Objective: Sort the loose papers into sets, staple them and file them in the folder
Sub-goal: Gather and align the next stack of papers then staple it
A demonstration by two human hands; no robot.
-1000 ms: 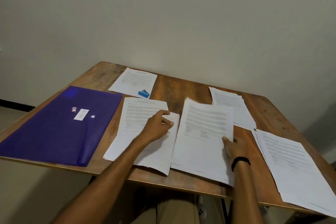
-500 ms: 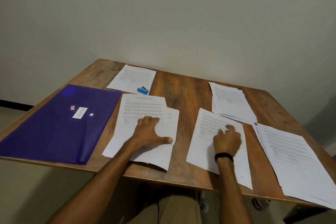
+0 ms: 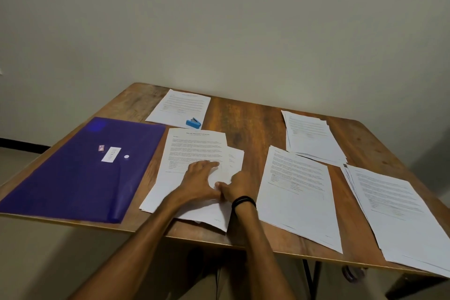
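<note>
A loose pile of printed papers [image 3: 194, 146] lies at the table's middle. My left hand [image 3: 198, 181] rests flat on it with its fingers spread. My right hand [image 3: 239, 185], which wears a black wristband, sits at the pile's right edge. Its fingers curl round the edge of the sheets and its thumb lies on top, touching my left thumb. A purple folder [image 3: 80, 170] lies closed to the left of the pile. A small blue stapler [image 3: 193, 123] sits on a single sheet [image 3: 180, 106] at the back.
A set of papers [image 3: 297, 192] lies just right of my hands. Another stack [image 3: 311, 136] lies behind it, and a fanned stack [image 3: 394, 209] overhangs the right front corner. The wooden table [image 3: 248, 124] stands against a plain wall.
My right hand set a sheet down right of the middle, left it there, and moved left to the middle pile. My left hand stayed on that pile and flattened out.
</note>
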